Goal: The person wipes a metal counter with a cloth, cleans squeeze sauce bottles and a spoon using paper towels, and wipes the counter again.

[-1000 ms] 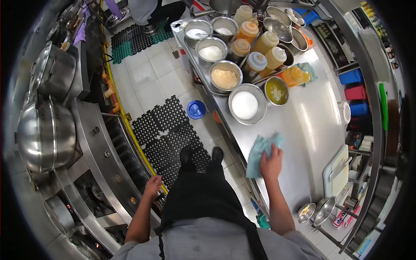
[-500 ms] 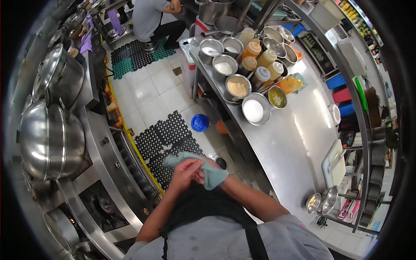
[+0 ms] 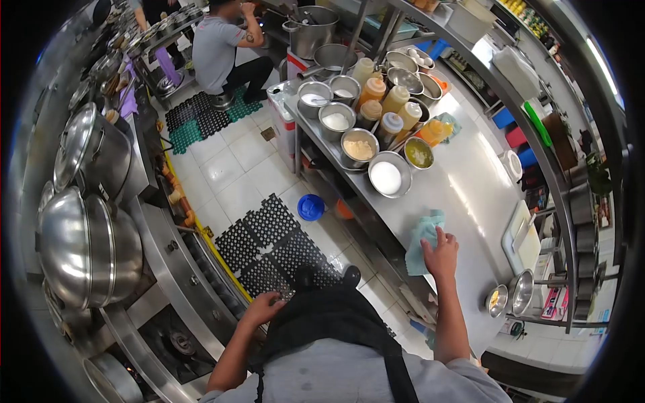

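Note:
My right hand point(image 3: 441, 256) is over the steel counter point(image 3: 457, 195), its fingers spread against a pale green cloth point(image 3: 418, 245). The cloth lies crumpled near the counter's front edge, and part of it is covered by the hand. Away from the counter, my left hand point(image 3: 264, 308) hangs beside my black apron with loosely bent fingers and nothing visible in it. Farther up the counter stand a bowl of white powder point(image 3: 385, 177), a bowl of yellow-green liquid point(image 3: 419, 154) and a pot of beige powder point(image 3: 359, 147).
Several squeeze bottles point(image 3: 396, 99) stand behind the bowls. A cutting board point(image 3: 523, 235) with a knife and two small metal bowls point(image 3: 497, 300) are at the right. Stoves with large pots point(image 3: 87, 248) line the left. A blue bucket point(image 3: 310, 207) is on the floor; a person point(image 3: 218, 50) sits beyond.
My hands have separated. The right carried the cloth from in front of my apron rightward onto the counter, while the left dropped down and left, without the cloth.

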`<state>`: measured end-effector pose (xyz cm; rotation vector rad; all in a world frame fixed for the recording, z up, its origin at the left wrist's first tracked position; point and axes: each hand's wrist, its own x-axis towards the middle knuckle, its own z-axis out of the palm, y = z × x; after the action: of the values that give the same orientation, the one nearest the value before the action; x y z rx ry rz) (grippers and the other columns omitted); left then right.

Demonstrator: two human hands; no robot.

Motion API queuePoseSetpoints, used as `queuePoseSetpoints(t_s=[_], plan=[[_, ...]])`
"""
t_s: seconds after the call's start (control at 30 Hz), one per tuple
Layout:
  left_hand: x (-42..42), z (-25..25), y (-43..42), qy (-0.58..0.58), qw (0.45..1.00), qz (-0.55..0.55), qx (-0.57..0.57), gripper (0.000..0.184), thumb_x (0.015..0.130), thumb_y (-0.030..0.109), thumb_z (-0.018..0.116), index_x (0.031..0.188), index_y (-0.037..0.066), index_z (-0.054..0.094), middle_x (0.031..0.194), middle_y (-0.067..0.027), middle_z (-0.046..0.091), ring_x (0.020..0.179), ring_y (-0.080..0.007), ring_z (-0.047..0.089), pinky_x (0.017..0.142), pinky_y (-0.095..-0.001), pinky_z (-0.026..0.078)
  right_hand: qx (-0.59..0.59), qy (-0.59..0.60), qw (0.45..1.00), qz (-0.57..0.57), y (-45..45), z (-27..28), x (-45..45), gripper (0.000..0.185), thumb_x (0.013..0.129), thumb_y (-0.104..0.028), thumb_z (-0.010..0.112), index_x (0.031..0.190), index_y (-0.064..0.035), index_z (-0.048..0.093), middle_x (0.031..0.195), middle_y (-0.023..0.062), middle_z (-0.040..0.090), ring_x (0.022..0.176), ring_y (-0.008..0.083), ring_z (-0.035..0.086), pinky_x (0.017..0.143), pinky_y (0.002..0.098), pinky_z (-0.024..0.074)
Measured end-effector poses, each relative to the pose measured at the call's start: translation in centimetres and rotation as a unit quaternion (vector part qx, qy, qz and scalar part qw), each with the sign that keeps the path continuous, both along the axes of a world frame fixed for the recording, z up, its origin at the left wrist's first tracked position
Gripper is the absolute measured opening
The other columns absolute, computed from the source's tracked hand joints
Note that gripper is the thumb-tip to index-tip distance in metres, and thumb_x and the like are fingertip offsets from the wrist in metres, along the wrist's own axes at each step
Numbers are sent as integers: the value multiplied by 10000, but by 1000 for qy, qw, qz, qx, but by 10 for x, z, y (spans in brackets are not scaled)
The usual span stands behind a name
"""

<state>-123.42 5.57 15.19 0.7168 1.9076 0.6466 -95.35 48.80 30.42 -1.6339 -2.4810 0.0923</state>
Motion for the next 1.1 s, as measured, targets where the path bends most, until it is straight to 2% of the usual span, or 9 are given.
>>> queuePoseSetpoints(t_s=[0.1,0.47,0.6,0.73,0.83,0.87,0.9,1.0,1.1], plan=[[-6,-14,-39,7,996,28,-87,539,935,431,714,1242,-12,688,1207,-212,725,1163,-366,684,1002,-425,525,-174,42,984,-21,33,-92,42,586,834,-294,778,1368,-119,611,1263,268,582,1200,458,567,1036,506,488],[1,-41,-4,-70,991,115,-12,413,989,359,678,1208,10,700,994,-49,722,905,-144,666,820,-310,539,-219,314,917,111,90,-147,-41,556,850,-154,759,1376,-46,614,1283,203,623,1157,310,628,977,429,524],[-11,-70,-30,-110,975,188,-52,377,992,377,676,1169,46,706,928,-22,692,814,-139,652,695,-325,530,-361,274,879,146,-2,-58,-32,455,946,-196,716,1373,-63,631,1263,144,702,1119,227,674,1005,365,527],[-1,-70,-80,-137,925,320,-154,299,992,380,666,1066,93,701,834,1,638,702,-152,633,592,-342,503,-493,181,837,156,-74,-178,65,440,985,-395,640,1291,-83,688,1250,191,715,1118,348,698,978,404,534],[-2,-71,-124,-95,971,187,-112,272,998,379,655,1023,109,683,797,6,604,646,-160,608,577,-341,498,-374,-131,844,362,-130,-369,203,345,843,-237,611,1133,-92,728,1095,200,742,1020,390,714,878,496,572],[1,-65,-130,-83,978,163,-98,266,1000,378,652,1008,113,677,786,6,594,632,-161,600,569,-338,493,-398,-225,819,348,-149,-325,228,317,814,-194,612,1090,-78,718,1042,218,735,967,406,716,852,491,581],[8,-48,-134,-73,979,167,-87,263,1001,377,650,989,115,670,776,3,587,624,-159,592,558,-331,485,-351,-120,868,329,-182,-366,289,203,875,-200,605,984,-57,700,926,193,728,890,392,721,837,526,582],[30,-26,-127,-95,967,232,-52,255,1011,354,635,896,126,639,712,7,555,587,-137,545,494,-301,395,-575,-55,816,14,-216,-318,346,213,895,-214,611,989,-50,708,912,176,724,866,357,713,812,494,576],[35,-12,-108,-128,959,240,-78,254,1014,335,631,859,134,622,679,16,537,569,-125,517,482,-294,355,-609,34,780,-141,-221,-300,354,225,914,-227,618,995,-42,717,899,159,720,843,322,706,787,462,570]])
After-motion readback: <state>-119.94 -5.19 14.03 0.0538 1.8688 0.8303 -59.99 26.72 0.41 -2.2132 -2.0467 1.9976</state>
